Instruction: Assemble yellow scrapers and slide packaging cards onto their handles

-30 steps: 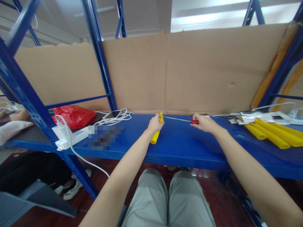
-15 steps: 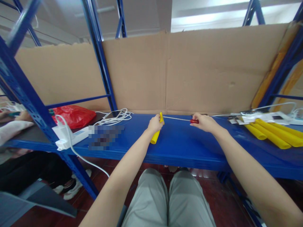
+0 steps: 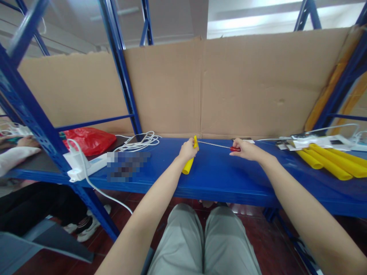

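Note:
My left hand (image 3: 187, 149) is closed around a yellow tube (image 3: 188, 166), whose lower end tilts towards me above the blue shelf. A screwdriver (image 3: 218, 144) with a red handle and a long thin metal shaft lies nearly level in my right hand (image 3: 245, 148). My right fingers are closed on its handle. The shaft points left, its tip meeting the upper end of the tube beside my left fingers. What the tip touches there is too small to make out.
Several yellow tubes (image 3: 334, 162) lie at the right beside white packets (image 3: 323, 141). To the left are a power strip (image 3: 97, 163), coiled white cable (image 3: 143, 141) and a red bag (image 3: 90, 140). Cardboard (image 3: 252, 88) stands behind. Another person's sleeve (image 3: 17, 157) shows far left.
The screwdriver handle has dipped slightly and my right fingers have shifted around it. My left hand and the yellow tube look unmoved.

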`<state>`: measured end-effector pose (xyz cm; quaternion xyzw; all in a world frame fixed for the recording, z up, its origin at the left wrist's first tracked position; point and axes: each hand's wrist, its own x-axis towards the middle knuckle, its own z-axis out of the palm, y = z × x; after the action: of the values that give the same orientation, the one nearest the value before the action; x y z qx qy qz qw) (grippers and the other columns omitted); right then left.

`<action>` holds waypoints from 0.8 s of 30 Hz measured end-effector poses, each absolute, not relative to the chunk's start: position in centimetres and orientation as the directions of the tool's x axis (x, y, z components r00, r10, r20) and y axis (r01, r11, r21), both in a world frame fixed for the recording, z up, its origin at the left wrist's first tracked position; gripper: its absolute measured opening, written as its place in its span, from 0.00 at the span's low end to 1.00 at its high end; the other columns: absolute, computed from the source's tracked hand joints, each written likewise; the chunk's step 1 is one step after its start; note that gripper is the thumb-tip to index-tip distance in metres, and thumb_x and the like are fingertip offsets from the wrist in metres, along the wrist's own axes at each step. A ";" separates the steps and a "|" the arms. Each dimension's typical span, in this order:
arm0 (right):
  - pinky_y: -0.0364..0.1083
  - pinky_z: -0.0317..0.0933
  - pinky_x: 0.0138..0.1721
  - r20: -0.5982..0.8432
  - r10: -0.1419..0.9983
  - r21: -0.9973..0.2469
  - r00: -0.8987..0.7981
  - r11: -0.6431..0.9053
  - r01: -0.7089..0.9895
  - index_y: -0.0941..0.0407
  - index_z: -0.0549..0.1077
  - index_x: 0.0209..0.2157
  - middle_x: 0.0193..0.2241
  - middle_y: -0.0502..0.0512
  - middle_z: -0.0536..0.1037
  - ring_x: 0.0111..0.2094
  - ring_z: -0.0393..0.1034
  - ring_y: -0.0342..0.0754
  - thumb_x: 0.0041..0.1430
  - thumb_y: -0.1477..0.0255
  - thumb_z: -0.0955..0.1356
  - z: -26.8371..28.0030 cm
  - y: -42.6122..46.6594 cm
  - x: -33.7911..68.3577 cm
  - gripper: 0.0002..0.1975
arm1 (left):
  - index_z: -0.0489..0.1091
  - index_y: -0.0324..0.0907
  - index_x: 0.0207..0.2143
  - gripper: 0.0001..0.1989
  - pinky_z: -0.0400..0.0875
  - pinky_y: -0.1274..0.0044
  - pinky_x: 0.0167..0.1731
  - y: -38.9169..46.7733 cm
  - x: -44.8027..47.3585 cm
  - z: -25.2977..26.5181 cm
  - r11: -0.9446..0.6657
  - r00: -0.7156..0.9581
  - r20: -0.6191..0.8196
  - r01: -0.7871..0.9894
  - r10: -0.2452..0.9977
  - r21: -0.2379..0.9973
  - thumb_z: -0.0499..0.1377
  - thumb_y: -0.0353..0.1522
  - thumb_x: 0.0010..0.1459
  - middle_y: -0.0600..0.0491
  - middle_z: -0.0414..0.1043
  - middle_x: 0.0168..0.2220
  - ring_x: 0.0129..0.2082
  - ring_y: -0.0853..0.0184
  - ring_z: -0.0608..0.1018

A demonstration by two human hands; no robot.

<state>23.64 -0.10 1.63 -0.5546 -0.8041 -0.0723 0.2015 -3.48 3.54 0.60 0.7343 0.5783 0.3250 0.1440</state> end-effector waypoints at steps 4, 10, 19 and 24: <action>0.43 0.56 0.27 0.457 0.843 -0.044 -0.285 0.341 0.939 0.53 0.65 0.29 0.26 0.53 0.77 0.25 0.69 0.47 0.53 0.68 0.68 1.8 -0.3 23.6 0.06 | 0.65 0.40 0.48 0.14 0.74 0.76 0.33 3.4 -3.4 0.6 -0.290 0.118 0.314 0.759 0.942 0.583 0.58 0.27 0.58 0.44 0.74 0.50 0.30 0.66 0.81; 0.44 0.56 0.28 0.413 0.837 -0.016 -0.360 0.402 0.915 0.53 0.69 0.26 0.26 0.54 0.77 0.26 0.69 0.48 0.58 0.64 0.64 2.0 -0.4 23.7 0.10 | 0.65 0.41 0.49 0.15 0.74 0.78 0.32 3.3 -3.4 0.7 -0.275 0.108 0.299 0.754 0.948 0.597 0.58 0.27 0.58 0.45 0.73 0.51 0.30 0.67 0.81; 0.44 0.59 0.29 0.428 0.854 -0.144 -0.297 0.388 0.910 0.54 0.66 0.33 0.30 0.55 0.78 0.28 0.71 0.48 0.53 0.67 0.69 1.3 0.0 23.4 0.08 | 0.65 0.41 0.49 0.15 0.74 0.78 0.29 3.6 -3.5 0.4 -0.284 0.110 0.314 0.754 0.943 0.592 0.57 0.27 0.59 0.44 0.74 0.50 0.29 0.66 0.81; 0.45 0.58 0.30 0.486 0.828 0.008 -0.281 0.318 0.948 0.54 0.69 0.34 0.31 0.57 0.79 0.30 0.73 0.51 0.58 0.64 0.66 1.9 -0.9 23.1 0.07 | 0.65 0.41 0.48 0.15 0.74 0.77 0.31 3.7 -3.6 0.4 -0.291 0.117 0.314 0.752 0.942 0.591 0.58 0.27 0.58 0.45 0.75 0.49 0.30 0.66 0.81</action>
<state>23.06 -0.90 1.91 -0.5646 -0.7863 -0.1496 0.2016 -3.58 3.73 0.41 0.7334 0.5775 0.3282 0.1446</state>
